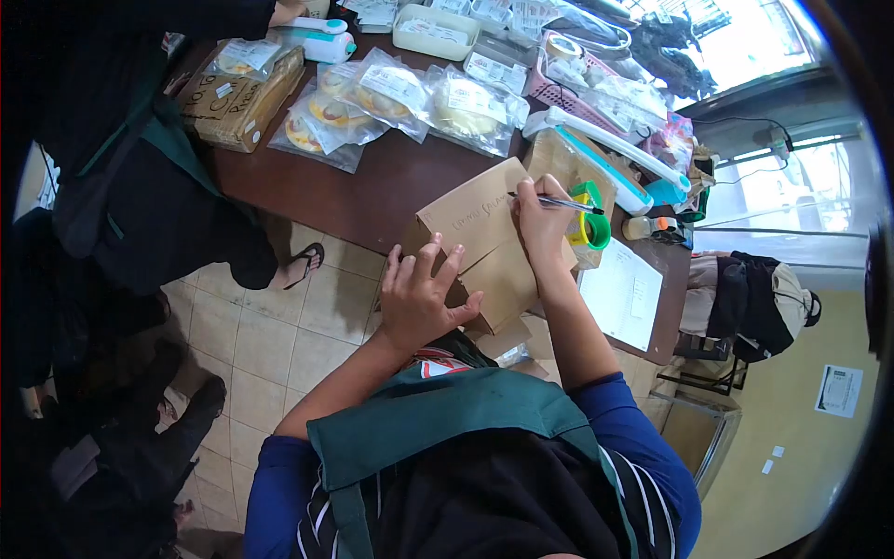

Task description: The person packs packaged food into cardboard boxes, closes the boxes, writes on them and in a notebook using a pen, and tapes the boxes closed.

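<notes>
A brown cardboard box (503,270) leans at the table's near edge, with handwriting on its upper face. In my right hand (542,219) is a pen (563,202), its tip at the end of the written line. My left hand (419,293) lies on the box's left side, fingers spread, steadying it by touch and gripping nothing. Right beside my right hand stands a green and yellow tape roll or holder (589,219); its exact kind is unclear.
Clear plastic packets (382,88) lie along the brown table (289,191). A marked carton (237,98), a pink basket (563,93), a long white-and-teal sealer-like device (610,154) and white paper (622,293) are also there. Another person (158,186) stands at the left.
</notes>
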Demonstrator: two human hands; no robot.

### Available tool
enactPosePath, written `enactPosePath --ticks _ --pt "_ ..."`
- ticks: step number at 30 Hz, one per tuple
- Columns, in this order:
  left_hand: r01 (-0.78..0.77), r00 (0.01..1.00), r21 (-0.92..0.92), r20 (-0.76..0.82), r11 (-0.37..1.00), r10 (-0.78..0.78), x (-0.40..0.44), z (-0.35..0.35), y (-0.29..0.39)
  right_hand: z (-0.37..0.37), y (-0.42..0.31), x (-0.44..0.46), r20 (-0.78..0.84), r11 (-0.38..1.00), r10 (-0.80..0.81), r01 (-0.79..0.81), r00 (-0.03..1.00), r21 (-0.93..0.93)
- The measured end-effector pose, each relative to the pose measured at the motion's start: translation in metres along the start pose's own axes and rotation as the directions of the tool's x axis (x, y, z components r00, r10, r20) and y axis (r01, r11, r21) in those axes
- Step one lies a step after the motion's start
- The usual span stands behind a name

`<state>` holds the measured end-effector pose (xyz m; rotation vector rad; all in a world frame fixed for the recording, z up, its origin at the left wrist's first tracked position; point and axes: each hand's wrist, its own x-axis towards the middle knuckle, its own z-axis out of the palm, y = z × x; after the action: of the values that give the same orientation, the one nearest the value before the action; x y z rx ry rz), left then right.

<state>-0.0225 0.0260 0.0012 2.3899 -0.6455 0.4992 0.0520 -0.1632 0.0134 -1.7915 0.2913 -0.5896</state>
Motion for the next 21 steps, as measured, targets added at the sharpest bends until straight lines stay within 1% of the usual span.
enactPosePath --ticks 1,2,4,5,7,14,17,19,21 --pt "-0.002 1.0 0.0 0.0 1.0 0.002 0.0 0.0 0.0 0.0 0.002 0.001 0.022 0.999 -0.021 0.022 1.0 -0.038" --pt "-0.003 1.0 0.0 0.001 1.0 0.003 0.0 0.0 -0.001 -0.001 0.005 0.001 0.02 0.999 -0.02 0.021 1.0 -0.039" --pt "-0.013 1.0 0.006 -0.016 1.0 0.014 0.001 0.001 -0.002 -0.004 0.012 0.001 0.006 0.996 -0.075 0.075 0.997 -0.052" --pt "-0.023 0.999 0.012 -0.032 1.0 0.023 0.001 0.001 -0.002 -0.002 0.009 0.001 0.006 0.996 -0.074 0.074 0.997 -0.052" --pt "-0.02 1.0 0.005 -0.018 1.0 0.02 0.0 0.0 -0.002 0.002 0.001 0.001 0.01 1.0 0.005 -0.006 1.0 0.026" --pt "-0.021 1.0 0.004 0.005 1.0 0.021 0.0 0.0 -0.002 -0.003 0.015 0.002 0.005 0.999 -0.032 0.032 0.999 -0.016" --pt "-0.019 1.0 0.003 0.006 1.0 0.019 0.002 0.0 -0.002 0.0 0.013 0.003 -0.04 0.997 -0.065 0.063 0.997 -0.036" --pt "-0.016 1.0 -0.001 0.005 1.0 0.016 0.002 0.001 -0.003 0.001 0.003 0.001 -0.032 1.0 -0.003 0.003 0.999 0.012" --pt "-0.013 1.0 -0.011 0.01 1.0 0.013 0.0 0.001 -0.002 -0.001 0.01 0.003 -0.016 1.0 -0.017 0.017 1.0 -0.002"
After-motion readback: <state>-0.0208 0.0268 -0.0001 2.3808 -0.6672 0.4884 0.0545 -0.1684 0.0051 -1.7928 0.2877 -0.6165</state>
